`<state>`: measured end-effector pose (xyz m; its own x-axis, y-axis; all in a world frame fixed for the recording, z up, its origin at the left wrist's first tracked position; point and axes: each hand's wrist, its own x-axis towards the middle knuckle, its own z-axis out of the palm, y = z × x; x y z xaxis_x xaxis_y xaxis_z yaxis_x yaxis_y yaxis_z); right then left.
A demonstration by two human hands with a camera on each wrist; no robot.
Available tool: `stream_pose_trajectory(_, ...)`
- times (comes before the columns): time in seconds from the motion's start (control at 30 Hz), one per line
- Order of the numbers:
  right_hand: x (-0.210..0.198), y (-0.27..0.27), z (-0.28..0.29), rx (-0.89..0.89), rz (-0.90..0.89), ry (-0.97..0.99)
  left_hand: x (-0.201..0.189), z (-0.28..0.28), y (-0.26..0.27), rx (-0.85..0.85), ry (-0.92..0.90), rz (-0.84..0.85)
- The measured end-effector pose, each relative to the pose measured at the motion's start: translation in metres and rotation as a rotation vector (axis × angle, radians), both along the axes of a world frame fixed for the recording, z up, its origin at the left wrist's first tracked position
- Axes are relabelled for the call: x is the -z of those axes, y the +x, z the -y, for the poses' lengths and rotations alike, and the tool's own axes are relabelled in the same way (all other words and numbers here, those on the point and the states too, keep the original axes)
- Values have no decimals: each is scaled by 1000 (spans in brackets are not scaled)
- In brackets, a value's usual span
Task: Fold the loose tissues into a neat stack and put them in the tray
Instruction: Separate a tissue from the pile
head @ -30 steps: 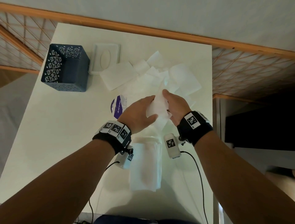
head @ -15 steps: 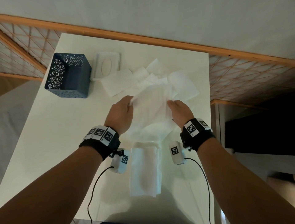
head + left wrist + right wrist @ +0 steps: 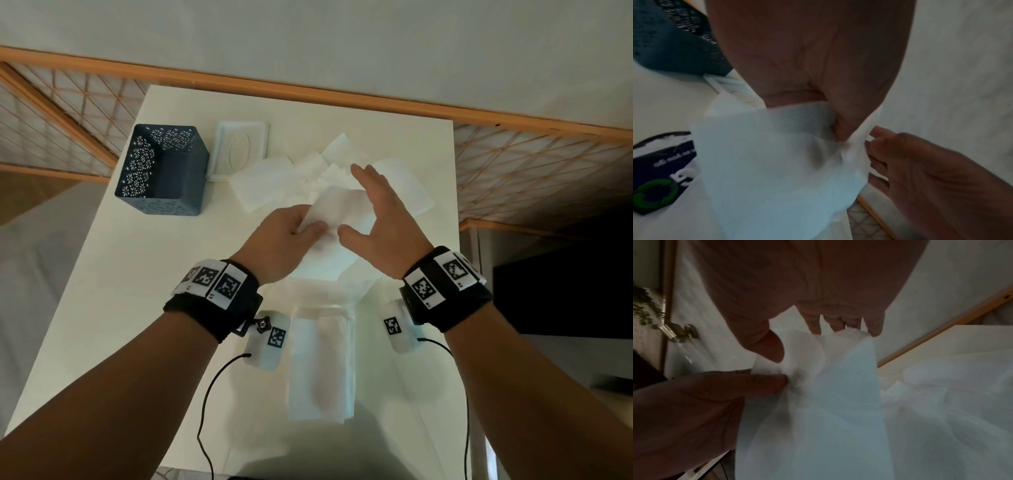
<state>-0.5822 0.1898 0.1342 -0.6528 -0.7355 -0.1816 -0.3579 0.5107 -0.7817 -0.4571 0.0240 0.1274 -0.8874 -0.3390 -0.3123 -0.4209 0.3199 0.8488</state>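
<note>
While the left hand (image 3: pixel 287 236) pinches a white tissue (image 3: pixel 337 214) between thumb and fingers above a white table (image 3: pixel 113 274), the right hand (image 3: pixel 380 212) stands beside it with fingers straight and spread, fingertips at the sheet's far edge. Loose tissues (image 3: pixel 404 185) lie heaped behind the hands; a folded stack (image 3: pixel 320 363) rests between the wrists near the table's front edge. A dark blue perforated tray (image 3: pixel 164 171) sits at the far left, just beside a white lid (image 3: pixel 239 150) with an oval opening. Seen from the left wrist, a dark packet (image 3: pixel 659 175) with a green ring lies partly under the tissue; its white lettering is too blurred to read. Black wristbands (image 3: pixel 212 291) carry square coded markers.
</note>
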Motion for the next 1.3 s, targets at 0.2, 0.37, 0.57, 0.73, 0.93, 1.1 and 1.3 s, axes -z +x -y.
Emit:
stream_pose_trajectory(0.2, -16, -10, -9, 61, -1, 27, -19, 0, 4, 49, 121, 45)
stream_pose_trajectory(0.37, -17, -17, -28, 228, 158, -92, -13, 14, 25, -54, 189, 91)
stream_pose_trajectory(0.57, -8, -9, -38, 327, 265, -147, -5, 5, 42, -373, 548, -32)
stream_pose_trajectory(0.73, -15, 17, -33, 312, 271, -148, -10, -18, 39, -486, 655, -73)
stream_pose_trajectory(0.93, -18, 50, -21, 275, 150, -106, -25, -45, 37, -475, 586, -111)
stream_pose_trajectory(1.1, -22, 72, -16, 193, 24, -82, -40, -59, 38, -453, 643, -141)
stream_pose_trajectory(1.3, -23, 86, -15, 137, -89, -107, -49, -62, 42, -368, 593, -206)
